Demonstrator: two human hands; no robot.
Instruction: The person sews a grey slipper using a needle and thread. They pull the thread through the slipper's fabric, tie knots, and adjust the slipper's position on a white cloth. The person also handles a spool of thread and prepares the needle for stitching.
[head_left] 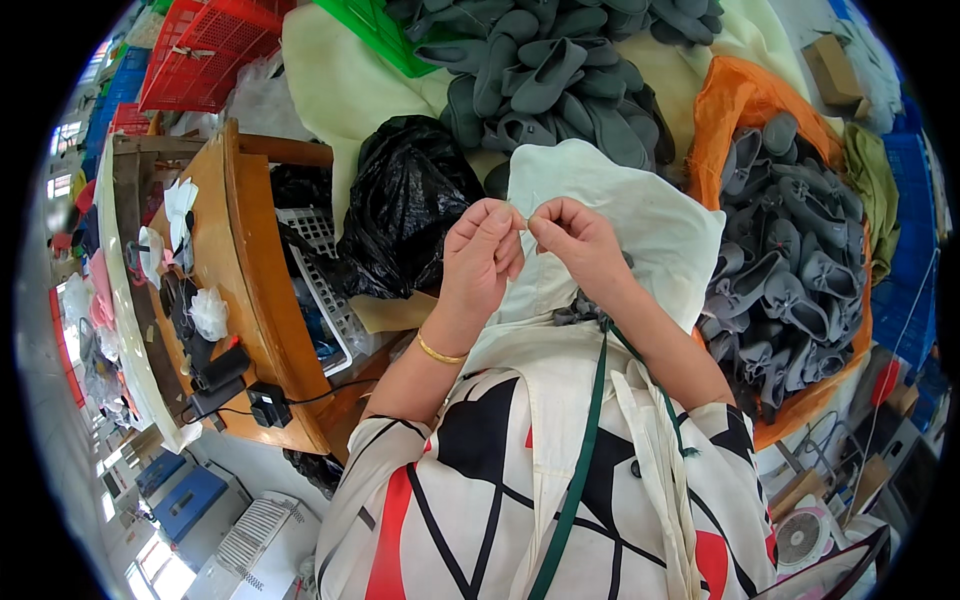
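My left hand (482, 252) and my right hand (578, 240) meet in front of me, fingertips pinched close together. Whatever lies between the fingers is too small to make out, perhaps something thin. A gold bangle (438, 350) circles my left wrist. Beneath both hands a pale cloth (640, 200) spreads over my lap, with a few small dark grey pieces (578, 312) lying on it below my right hand. Just beyond the cloth rises a heap of dark grey slip-on shoes (550, 80).
An orange sack (722, 100) full of similar grey shoes (785, 270) stands at right. To the left are a black plastic bag (405, 190), a wooden desk (255, 300) and a white plastic basket (345, 325). A green crate (375, 35) and a red crate (210, 60) stand farther off.
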